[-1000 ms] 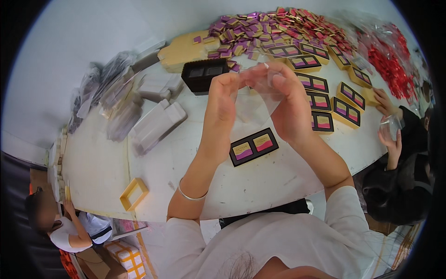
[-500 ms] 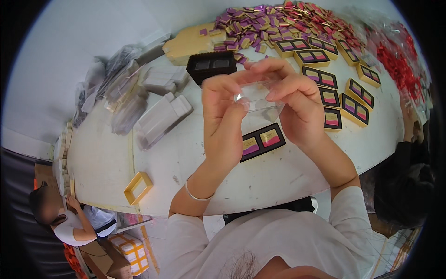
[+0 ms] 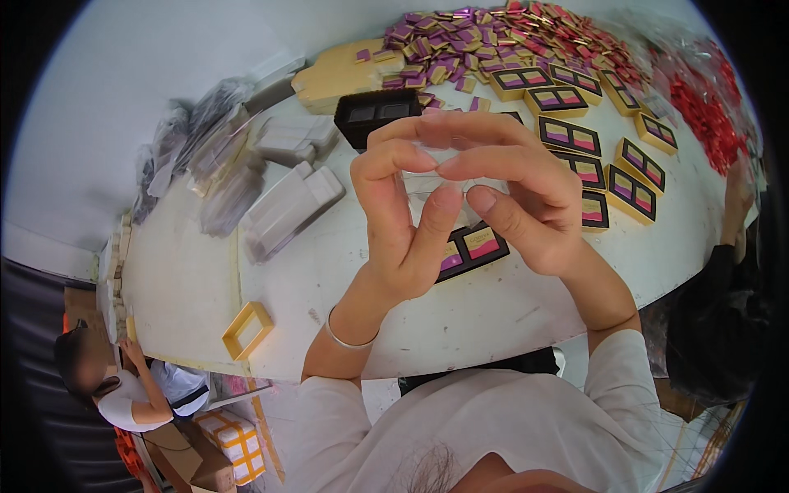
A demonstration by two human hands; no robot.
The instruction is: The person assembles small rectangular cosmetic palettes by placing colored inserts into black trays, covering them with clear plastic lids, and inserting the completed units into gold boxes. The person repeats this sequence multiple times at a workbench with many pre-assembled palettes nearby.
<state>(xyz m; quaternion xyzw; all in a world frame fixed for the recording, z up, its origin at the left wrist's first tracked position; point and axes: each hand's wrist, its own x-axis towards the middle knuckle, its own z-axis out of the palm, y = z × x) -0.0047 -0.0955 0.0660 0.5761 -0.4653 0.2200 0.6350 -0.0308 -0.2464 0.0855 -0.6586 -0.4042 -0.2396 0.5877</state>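
Above the table, both my hands hold a small clear plastic box (image 3: pixel 421 184), partly hidden by the fingers. My left hand (image 3: pixel 393 218) curls round its left side, with the thumb pressed up at the near edge. On the other side my right hand (image 3: pixel 538 201) grips it, its thumb pointing toward the left one and its fingertips meeting the left fingers. Beneath the hands a black two-window tray (image 3: pixel 471 264) lies on the table with two gold, purple and pink packets in it. Toward the left, a gold open frame (image 3: pixel 247 331) sits near the table's edge.
Filled gold boxes (image 3: pixel 567 135) spread to the right. Behind lies a heap of purple and red packets (image 3: pixel 477 45). Stacked black trays (image 3: pixel 376 115), clear plastic sleeves (image 3: pixel 292 209) and flat gold card (image 3: pixel 341 80) stand left. Other people are at the left (image 3: pixel 131 394) and right (image 3: pixel 707 320).
Both thumbs have shifted to the near side of the clear box and come closer together. My fingers now wrap further round it. The view has moved slightly.
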